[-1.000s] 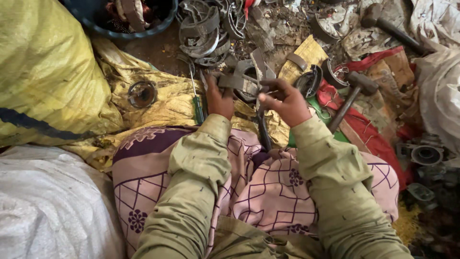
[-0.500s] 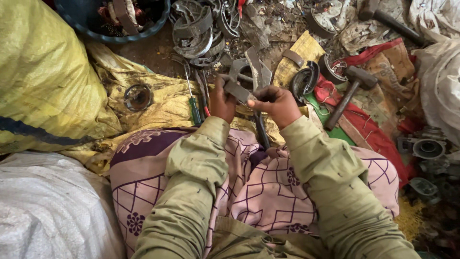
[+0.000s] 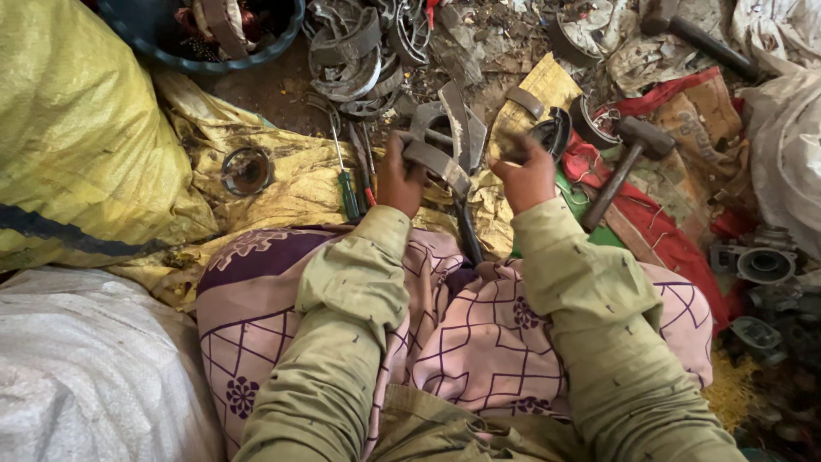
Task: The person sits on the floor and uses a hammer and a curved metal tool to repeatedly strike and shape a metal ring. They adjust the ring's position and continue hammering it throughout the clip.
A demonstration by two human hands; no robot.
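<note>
The person is sitting on the ground, both arms in olive sleeves reaching forward over a pink patterned cloth (image 3: 479,342) that is covering the lap. The left hand (image 3: 400,175) is closing around one end of a curved grey metal piece (image 3: 438,161), which looks like a worn brake shoe; its grip is clenched on that end. The piece's long axis is running from the left hand rightward and slightly down, toward the right hand (image 3: 526,175), so its free end is pointing into the gap between the two hands. The right hand is sitting just beside that free end with fingers curled; whether it is pinching something small or is merely clenched I cannot tell. A dark bar (image 3: 466,235) is lying under the hands, running down toward the lap.

A green-handled screwdriver (image 3: 346,184) is lying just left of the left hand on a yellow sack (image 3: 282,197). A hammer (image 3: 629,158) is resting on red cloth (image 3: 658,231) to the right, well apart from the right hand. More curved metal pieces (image 3: 351,56) are piling up ahead, near a dark basin (image 3: 171,43).
</note>
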